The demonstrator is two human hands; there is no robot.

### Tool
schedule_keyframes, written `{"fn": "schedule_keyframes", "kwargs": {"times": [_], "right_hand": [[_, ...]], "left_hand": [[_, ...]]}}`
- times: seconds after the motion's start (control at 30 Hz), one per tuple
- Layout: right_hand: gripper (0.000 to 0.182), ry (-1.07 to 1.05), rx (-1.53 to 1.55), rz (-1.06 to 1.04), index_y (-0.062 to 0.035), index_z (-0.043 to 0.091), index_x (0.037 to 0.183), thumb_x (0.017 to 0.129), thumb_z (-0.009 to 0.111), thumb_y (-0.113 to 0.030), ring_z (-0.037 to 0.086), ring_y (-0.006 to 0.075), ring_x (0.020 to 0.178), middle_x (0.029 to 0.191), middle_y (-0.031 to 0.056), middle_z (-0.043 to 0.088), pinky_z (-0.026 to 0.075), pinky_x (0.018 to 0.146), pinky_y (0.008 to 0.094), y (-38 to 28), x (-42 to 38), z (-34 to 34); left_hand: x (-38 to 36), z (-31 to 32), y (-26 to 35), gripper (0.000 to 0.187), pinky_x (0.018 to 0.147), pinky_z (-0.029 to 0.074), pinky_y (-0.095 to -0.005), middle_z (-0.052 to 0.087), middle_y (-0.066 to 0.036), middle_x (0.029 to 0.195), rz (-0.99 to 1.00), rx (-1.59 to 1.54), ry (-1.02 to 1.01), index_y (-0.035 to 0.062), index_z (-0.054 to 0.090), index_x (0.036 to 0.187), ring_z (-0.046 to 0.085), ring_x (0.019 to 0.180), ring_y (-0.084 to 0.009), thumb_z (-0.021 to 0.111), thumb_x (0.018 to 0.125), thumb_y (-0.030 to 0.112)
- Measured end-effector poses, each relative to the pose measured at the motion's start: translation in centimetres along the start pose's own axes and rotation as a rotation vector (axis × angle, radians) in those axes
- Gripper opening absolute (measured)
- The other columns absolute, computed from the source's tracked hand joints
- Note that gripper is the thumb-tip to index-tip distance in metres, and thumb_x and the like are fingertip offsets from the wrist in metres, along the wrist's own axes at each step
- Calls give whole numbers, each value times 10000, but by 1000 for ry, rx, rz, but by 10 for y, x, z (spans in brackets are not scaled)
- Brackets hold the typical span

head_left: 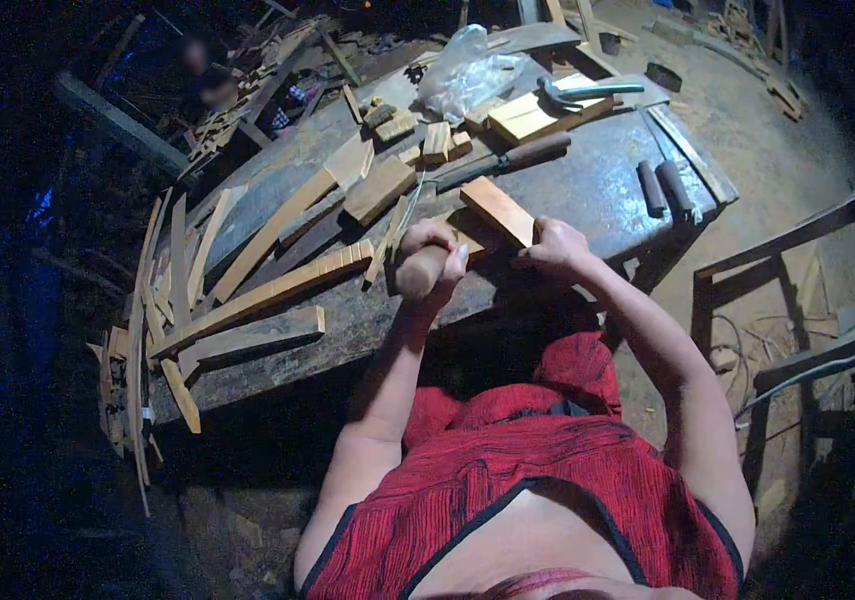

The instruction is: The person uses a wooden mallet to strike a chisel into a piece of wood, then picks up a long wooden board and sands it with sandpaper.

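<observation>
My left hand [436, 240] is closed around a thick round wooden handle [422, 273], its butt end facing me. What the far end carries is hidden behind my fingers. Across from it, my right hand [558, 245] grips the near end of a flat wooden board [500, 210], thumb along the top. The board slants away from me over the front part of the workbench [596, 185]. Beyond the board lies a long tool with a dark wooden handle [538, 150]. A claw hammer [588, 91] with a green handle rests on a pale wood block [530, 116].
Long wooden strips [273, 295] and a short block [380, 190] cover the bench's left side. A clear plastic bag [473, 75] sits at the back. Two dark cylinders [663, 187] lie on the right. A wooden frame [788, 240] stands at right; a person [210, 85] is far left.
</observation>
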State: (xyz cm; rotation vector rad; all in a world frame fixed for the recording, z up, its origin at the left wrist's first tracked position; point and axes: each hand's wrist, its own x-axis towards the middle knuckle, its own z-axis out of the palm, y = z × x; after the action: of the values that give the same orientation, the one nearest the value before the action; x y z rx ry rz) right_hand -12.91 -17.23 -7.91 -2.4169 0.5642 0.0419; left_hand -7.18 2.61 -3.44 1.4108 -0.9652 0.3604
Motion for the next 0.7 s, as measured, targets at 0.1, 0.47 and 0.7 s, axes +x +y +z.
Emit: {"fn": "schedule_keyframes", "kwargs": {"times": [0.1, 0.47, 0.7], "right_hand": [[510, -3, -40, -36, -22, 583, 858, 556, 698, -417, 591, 322, 872, 868, 188, 618, 457, 752, 389, 8, 7, 2], [510, -32, 7, -29, -36, 598, 842, 538, 704, -432, 592, 317, 851, 856, 164, 621, 456, 737, 396, 15, 7, -7], [559, -41, 22, -25, -26, 610, 877, 530, 714, -452, 590, 330, 855, 857, 176, 622, 449, 746, 404, 16, 7, -11]], "left_hand": [[-20, -20, -6, 188, 721, 429, -309, 521, -75, 814, 82, -3, -16, 45, 470, 844, 527, 761, -182, 598, 741, 135], [47, -39, -26, 259, 529, 463, -305, 464, -47, 573, -227, -457, 612, 38, 450, 708, 507, 475, -162, 630, 790, 205], [67, 0, -24, 237, 493, 438, -267, 456, -30, 594, -203, -286, 605, 41, 452, 762, 480, 453, -134, 652, 747, 167]]}}
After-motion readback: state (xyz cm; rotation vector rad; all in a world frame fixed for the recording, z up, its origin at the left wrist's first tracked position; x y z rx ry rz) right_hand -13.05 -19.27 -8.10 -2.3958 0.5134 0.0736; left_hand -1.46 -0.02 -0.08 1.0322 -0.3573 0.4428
